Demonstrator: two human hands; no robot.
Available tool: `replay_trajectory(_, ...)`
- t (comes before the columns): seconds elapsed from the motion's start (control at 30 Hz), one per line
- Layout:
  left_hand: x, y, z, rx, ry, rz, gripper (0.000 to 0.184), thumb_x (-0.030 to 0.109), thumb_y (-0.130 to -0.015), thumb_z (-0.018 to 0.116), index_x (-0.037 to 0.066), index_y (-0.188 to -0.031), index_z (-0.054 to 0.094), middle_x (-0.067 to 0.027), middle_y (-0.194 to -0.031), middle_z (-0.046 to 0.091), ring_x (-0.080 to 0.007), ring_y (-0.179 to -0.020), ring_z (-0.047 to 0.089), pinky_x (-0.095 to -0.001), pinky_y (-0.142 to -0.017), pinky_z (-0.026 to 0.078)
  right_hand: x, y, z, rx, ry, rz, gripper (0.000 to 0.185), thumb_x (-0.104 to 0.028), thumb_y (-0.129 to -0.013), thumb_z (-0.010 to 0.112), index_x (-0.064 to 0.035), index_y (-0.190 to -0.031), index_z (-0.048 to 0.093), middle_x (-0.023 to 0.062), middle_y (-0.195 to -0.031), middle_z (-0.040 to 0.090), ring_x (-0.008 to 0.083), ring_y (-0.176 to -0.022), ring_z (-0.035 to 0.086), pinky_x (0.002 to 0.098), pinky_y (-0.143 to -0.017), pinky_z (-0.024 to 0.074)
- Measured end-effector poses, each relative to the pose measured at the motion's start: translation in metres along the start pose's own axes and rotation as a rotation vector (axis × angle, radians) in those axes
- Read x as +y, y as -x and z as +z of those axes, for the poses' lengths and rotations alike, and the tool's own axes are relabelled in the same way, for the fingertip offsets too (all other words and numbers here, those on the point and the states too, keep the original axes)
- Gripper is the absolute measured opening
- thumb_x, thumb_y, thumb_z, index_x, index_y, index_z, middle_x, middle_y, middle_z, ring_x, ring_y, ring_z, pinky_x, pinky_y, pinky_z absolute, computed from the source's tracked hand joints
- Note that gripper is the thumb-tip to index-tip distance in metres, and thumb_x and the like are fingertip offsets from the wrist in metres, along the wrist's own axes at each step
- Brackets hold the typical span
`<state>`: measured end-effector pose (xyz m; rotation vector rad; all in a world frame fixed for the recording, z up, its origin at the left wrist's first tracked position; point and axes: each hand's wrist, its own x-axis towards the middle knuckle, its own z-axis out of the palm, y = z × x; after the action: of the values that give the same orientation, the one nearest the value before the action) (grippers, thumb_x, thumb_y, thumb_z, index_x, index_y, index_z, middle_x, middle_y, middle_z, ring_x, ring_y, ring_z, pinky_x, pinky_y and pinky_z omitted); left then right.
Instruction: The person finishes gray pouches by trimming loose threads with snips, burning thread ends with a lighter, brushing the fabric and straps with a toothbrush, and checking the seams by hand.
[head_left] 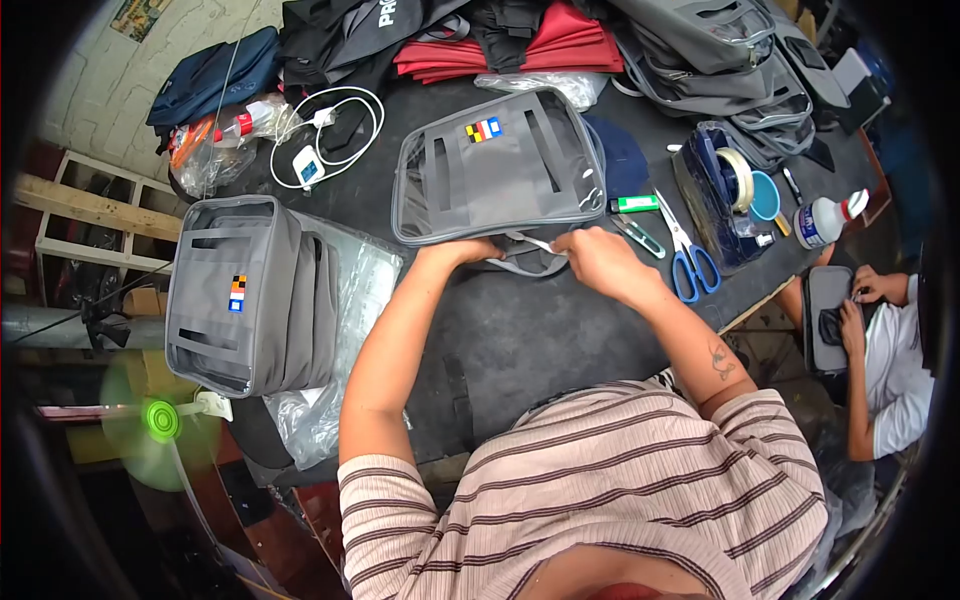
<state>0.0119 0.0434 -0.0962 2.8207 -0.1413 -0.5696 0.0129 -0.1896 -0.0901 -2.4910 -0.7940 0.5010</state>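
Right hand (598, 260) pinching strap (537, 243), beside grey windowed bag (475, 180)

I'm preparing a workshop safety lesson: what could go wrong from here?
The right forearm is close to the scissors and might knock them.

The strap pinched in the right hand could twist.

The stacked gray bags, near the table's left edge, may topple if bumped.

A looped white cable (381, 118) lies on the dark table (540, 350) near a clear plastic bottle (262, 118) with a red label. At lower left, a green fan (161, 420) is blurred, probably spinning. Beyond the table's right side is a person in a white shirt (890, 350).
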Motion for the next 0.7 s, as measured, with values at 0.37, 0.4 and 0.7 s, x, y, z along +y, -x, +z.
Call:
replay_trajectory(0.37, -0.002, -0.005, 0.002, 0.044, -0.005, 0.053, 0.064, 0.043, -0.064, 0.077, 0.013, -0.118, 0.061, -0.0118, -0.119, 0.06, -0.0298, -0.112, 0.053, -0.0375, -0.096, 0.041, 0.001, -0.003, 0.01, 0.07, 0.022, -0.063, 0.037, 0.0, -0.077, 0.05, -0.0068, -0.109, 0.066, 0.0219, -0.092, 0.066, 0.0357, -0.091, 0.064, 0.0444, -0.079, 0.0509)
replay_trajectory(0.4, -0.003, -0.005, 0.003, 0.057, -0.028, 0.071, 0.064, 0.044, -0.064, 0.077, 0.013, -0.118, 0.061, -0.0119, -0.118, 0.06, -0.0299, -0.112, 0.054, -0.0376, -0.095, 0.042, 0.004, 0.0, 0.005, 0.061, -0.003, -0.075, 0.037, 0.0, -0.077, 0.049, -0.0068, -0.109, 0.066, 0.0218, -0.092, 0.066, 0.0355, -0.091, 0.064, 0.0441, -0.08, 0.0507)
replay_trajectory(0.7, -0.013, -0.002, 0.023, 0.068, 0.11, 0.022, 0.065, 0.039, -0.071, 0.074, 0.01, -0.126, 0.054, -0.015, -0.127, 0.053, -0.033, -0.118, 0.048, -0.038, -0.099, 0.038, 0.104, 0.057, -0.08, 0.034, -0.77, -0.121, 0.033, -0.002, -0.082, 0.051, -0.0053, -0.112, 0.064, -0.0007, -0.075, 0.059, 0.0025, -0.061, 0.048, 0.0168, -0.051, 0.0339)
